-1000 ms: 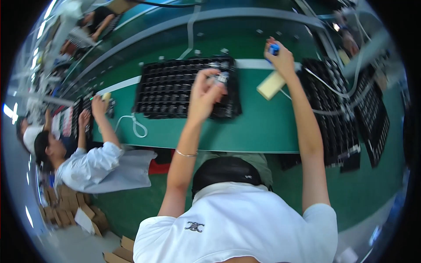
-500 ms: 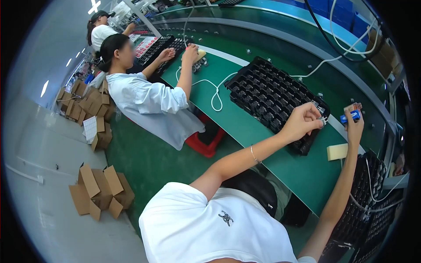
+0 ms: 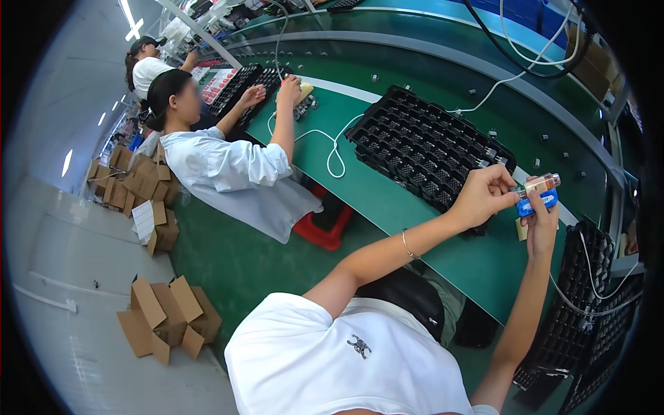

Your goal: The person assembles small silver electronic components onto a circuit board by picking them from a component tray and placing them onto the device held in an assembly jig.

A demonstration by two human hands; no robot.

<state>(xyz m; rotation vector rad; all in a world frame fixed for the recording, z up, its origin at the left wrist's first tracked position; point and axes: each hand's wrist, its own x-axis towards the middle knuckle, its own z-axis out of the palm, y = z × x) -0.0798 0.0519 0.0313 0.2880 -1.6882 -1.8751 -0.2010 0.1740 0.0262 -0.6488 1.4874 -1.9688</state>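
My left hand (image 3: 485, 196) is closed in a pinch on a small shiny metal part (image 3: 516, 191), mostly hidden by the fingertips. Close beside it, my right hand (image 3: 542, 227) is wrapped round a small blue block-shaped tool (image 3: 538, 203). Lying against the top of this tool is a clear, copper-toned cylinder (image 3: 542, 184); whether the two are joined I cannot tell. The metal part appears to meet the cylinder's near end. Behind my left hand lies a black compartment tray (image 3: 422, 142). A pale yellow block (image 3: 521, 229) shows partly behind my right hand.
The green table (image 3: 387, 207) curves along a conveyor (image 3: 456, 79) with several small metal parts on it. A white cable (image 3: 335, 149) loops over the table. More black trays (image 3: 595, 297) stand at the right. A co-worker (image 3: 214, 152) sits to the left; cardboard boxes (image 3: 166, 318) lie on the floor.
My left hand has moved from the tray's right end toward my right hand with the small metal part. My right hand has come in to meet it, and the view has shifted slightly.
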